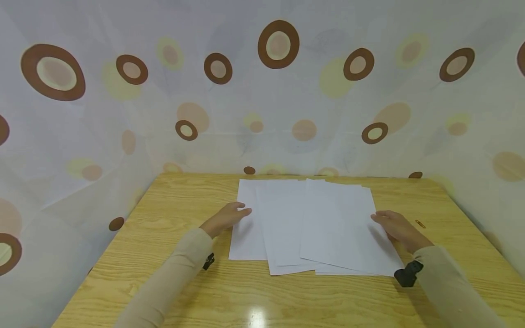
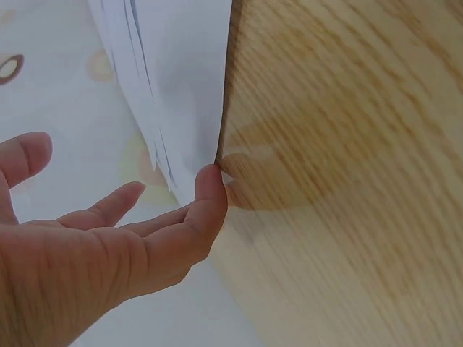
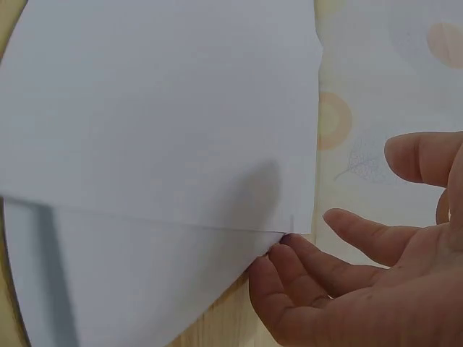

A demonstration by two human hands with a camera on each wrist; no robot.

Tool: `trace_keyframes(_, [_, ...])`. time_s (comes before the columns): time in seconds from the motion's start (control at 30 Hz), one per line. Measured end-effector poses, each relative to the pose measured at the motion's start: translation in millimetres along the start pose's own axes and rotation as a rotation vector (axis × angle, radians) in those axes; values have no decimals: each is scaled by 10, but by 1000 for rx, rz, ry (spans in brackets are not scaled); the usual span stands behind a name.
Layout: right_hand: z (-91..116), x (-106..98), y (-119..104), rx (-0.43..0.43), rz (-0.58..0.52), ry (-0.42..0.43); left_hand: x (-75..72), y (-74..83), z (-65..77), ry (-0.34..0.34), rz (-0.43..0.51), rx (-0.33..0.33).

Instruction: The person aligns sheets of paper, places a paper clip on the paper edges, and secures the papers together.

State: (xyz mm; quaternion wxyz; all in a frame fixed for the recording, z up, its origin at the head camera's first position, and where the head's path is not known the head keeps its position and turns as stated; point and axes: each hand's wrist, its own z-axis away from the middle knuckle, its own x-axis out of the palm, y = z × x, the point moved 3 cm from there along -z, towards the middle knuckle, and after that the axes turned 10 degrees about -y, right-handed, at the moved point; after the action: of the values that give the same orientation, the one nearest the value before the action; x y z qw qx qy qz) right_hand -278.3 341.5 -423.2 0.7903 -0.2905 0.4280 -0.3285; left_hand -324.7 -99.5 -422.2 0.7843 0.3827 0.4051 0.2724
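Several white sheets of paper (image 1: pixel 283 223) lie overlapping and unevenly spread on the wooden table. My left hand (image 1: pixel 223 219) is at their left side, thumb apart from the fingers. In the left wrist view, a fingertip of the left hand (image 2: pixel 145 253) touches the edge of the paper (image 2: pixel 184 79). On the right side, my right hand (image 1: pixel 398 228) reaches the outer edge of the sheets. The right wrist view shows fingertips of the right hand (image 3: pixel 376 282) against a paper edge (image 3: pixel 159 130), with the thumb lifted away. Neither hand pinches the paper.
An orange paper clip (image 1: pixel 420 223) lies on the wooden table (image 1: pixel 197 191), to the right of my right hand. A white cloth (image 1: pixel 242 150) with brown rings and pale dots hangs behind the table and along both sides. Dark straps are around both wrists.
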Motion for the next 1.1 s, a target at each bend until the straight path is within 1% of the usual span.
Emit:
trace_keyframes(0.17, [-20,20,8,-21,-1,4,9,0,-7,-8,11,-1])
trace_keyframes(0.2, [-22,21,12,-36,4,-1,9,-5,-10,-9,11,-1])
trace_keyframes(0.33, [-33,4,49,-44,51,32,-5,-30,-1,-6,0,-4])
trace_keyframes(0.47, [-19,-15,73,-38,54,57,-21,-34,31,1,-3,-16])
trace_keyframes(0.6, [-3,-9,58,-56,35,46,3,8,66,-6,-3,-27])
trace_keyframes(0.73, [-8,6,37,-54,52,50,41,49,77,-14,4,-33])
trace_keyframes(0.83, [-17,17,29,-54,41,54,56,50,62,-20,33,-22])
trace_keyframes(0.97, [-31,29,25,-66,13,52,75,27,29,-46,68,13])
trace_keyframes(1.03, [-39,30,29,-73,21,51,78,13,17,-53,66,19])
trace_keyframes(1.1, [-47,24,44,-71,28,52,68,3,17,-42,47,13])
